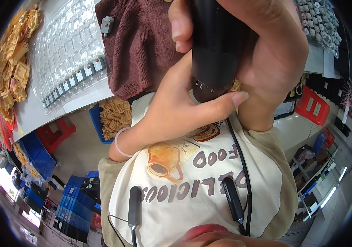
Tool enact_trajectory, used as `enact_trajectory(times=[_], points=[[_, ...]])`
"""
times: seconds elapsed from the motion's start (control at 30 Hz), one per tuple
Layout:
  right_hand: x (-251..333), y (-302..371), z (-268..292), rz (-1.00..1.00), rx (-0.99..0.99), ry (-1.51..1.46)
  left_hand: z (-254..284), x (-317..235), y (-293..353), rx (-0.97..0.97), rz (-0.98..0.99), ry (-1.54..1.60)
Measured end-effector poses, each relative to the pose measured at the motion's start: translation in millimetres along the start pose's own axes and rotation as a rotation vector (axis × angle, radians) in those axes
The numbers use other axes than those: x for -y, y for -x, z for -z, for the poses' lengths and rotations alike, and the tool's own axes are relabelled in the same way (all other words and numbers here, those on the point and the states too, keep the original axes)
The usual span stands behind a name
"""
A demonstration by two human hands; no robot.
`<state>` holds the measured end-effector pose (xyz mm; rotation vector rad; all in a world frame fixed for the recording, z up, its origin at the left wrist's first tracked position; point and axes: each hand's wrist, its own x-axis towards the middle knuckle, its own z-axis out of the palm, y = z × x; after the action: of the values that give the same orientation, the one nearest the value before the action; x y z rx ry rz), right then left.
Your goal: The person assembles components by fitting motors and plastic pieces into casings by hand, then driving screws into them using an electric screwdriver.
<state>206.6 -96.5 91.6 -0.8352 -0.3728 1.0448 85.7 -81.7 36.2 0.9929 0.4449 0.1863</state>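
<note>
A black cylindrical power tool [215,49] with a marked ring near its lower end stands close in front of the camera. My right hand [270,53] wraps around its body from the right, thumb on the left side. My left hand [176,111], with a pale band on the wrist, reaches up from the left. It cups the tool's lower end, with one finger stretched across under it. The tool's tip is hidden behind my left hand. Below the hands is my cream printed shirt [192,185], with black cables hanging on it.
A maroon towel [139,45] lies on the white bench with a small grey part [107,25] on it. Left of it are a clear tray of small grey parts [69,49] and a heap of tan plastic pieces [13,70]. Red stools [56,133] and blue crates [75,201] stand on the floor.
</note>
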Motion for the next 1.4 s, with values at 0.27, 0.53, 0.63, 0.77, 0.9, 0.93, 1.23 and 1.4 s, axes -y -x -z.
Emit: enact_trajectory(times=[0.27, 0.53, 0.63, 0.77, 0.9, 0.93, 1.23, 1.4], points=[[3, 4, 1, 0.013, -0.042, 0.029, -3, -1, 5, -0.018, -0.076, -0.061], [3, 5, -2, 0.027, -0.084, 0.041, 2, -1, 1, 0.059, -0.023, 0.216], [6, -1, 4, 0.032, -0.092, 0.04, 20, 6, -7, 0.333, 0.067, 0.463], [1, -3, -3, 0.029, -0.085, 0.037, 17, 20, -19, 0.67, -0.013, 0.888], [1, 0, -3, 0.033, -0.083, 0.05, 21, 21, -19, 0.699, 0.0, 0.882], [2, 1, 0, 0.033, -0.081, 0.059, 21, 18, -14, 0.567, 0.029, 0.752], [27, 10, 30, 0.19, 0.375, -0.364, -1, -17, 1, 0.164, -0.291, -0.656], [21, 1, 39, 0.206, 0.549, -0.339, -3, -7, -3, 0.361, 0.06, 0.209]])
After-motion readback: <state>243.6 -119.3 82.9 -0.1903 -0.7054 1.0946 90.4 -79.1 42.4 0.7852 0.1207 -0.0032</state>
